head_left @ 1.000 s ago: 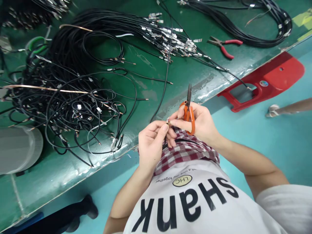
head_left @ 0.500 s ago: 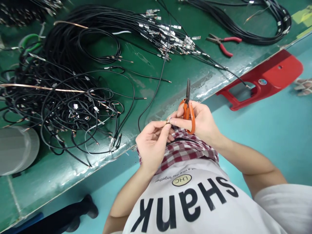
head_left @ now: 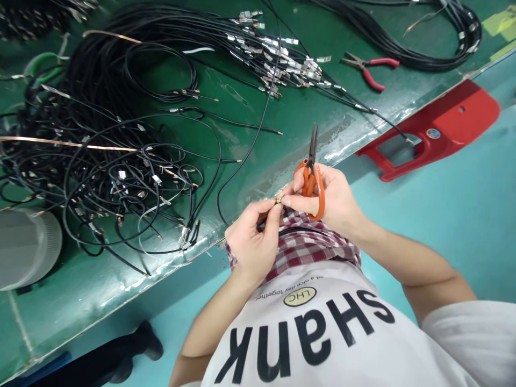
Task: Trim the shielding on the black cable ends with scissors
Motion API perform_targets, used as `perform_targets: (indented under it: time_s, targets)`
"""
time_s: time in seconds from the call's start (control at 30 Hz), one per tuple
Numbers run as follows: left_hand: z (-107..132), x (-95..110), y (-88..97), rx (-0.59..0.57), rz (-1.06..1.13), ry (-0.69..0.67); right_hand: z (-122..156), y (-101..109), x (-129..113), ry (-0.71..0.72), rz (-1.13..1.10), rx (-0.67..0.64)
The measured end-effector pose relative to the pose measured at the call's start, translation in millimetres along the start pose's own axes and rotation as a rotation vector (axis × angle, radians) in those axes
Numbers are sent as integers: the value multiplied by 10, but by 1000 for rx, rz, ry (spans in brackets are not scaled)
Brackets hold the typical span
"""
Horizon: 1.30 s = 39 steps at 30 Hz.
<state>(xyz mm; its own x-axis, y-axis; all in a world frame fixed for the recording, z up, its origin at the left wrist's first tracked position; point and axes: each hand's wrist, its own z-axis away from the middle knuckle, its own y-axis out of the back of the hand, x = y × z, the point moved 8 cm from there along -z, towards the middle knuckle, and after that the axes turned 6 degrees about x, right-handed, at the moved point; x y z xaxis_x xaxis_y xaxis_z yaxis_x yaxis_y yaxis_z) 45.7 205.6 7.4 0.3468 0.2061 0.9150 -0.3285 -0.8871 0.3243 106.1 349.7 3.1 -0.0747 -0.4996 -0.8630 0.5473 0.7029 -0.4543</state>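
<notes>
Single wire terminal (head_left: 279, 199), left hand (head_left: 253, 242), right hand (head_left: 336, 201), orange scissors (head_left: 311, 185)

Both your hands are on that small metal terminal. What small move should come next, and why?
Probably bring the scissor blades down to the terminal: the right hand holds the orange-handled scissors ready, blades up, while the left hand pinches the small metal terminal.

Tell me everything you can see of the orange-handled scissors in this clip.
The orange-handled scissors have two looped orange handles that look like plastic and narrow dark metal blades, which look closed and point almost straight up in the view, away from the person. The right hand grips them, its fingers wrapped around the handles. The lower loop reaches down near a red-and-white checked cloth; whether they touch cannot be told.
</notes>
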Motion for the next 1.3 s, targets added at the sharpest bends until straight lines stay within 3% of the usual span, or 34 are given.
perform_targets:
  time_s: [0.1, 0.37, 0.63, 0.93, 1.0, 1.17, 1.3]
  targets:
    - [-8, -10, -14, -1, 6, 28, -3, -6, -7, 22, -14, 15]
    - [-34, -33, -154, -145, 367, 397, -15, 5, 13, -10, 14, 19]
    - [-22, -71, -218, -252, 519, 481, -8, -6, -8, -10, 32, -2]
    - [-12, -115, -363, -454, 745, 669, -38, -4, -36, 31, 76, -34]
    - [-17, -126, -359, -434, 743, 685, -38, -7, -30, 26, 53, -31]
    - [-31, -146, -280, -254, 698, 650, -4, -15, -85, 101, 87, -1]
    - [-23, -123, -294, -264, 720, 616, -4, -40, -75, 90, 92, -6]
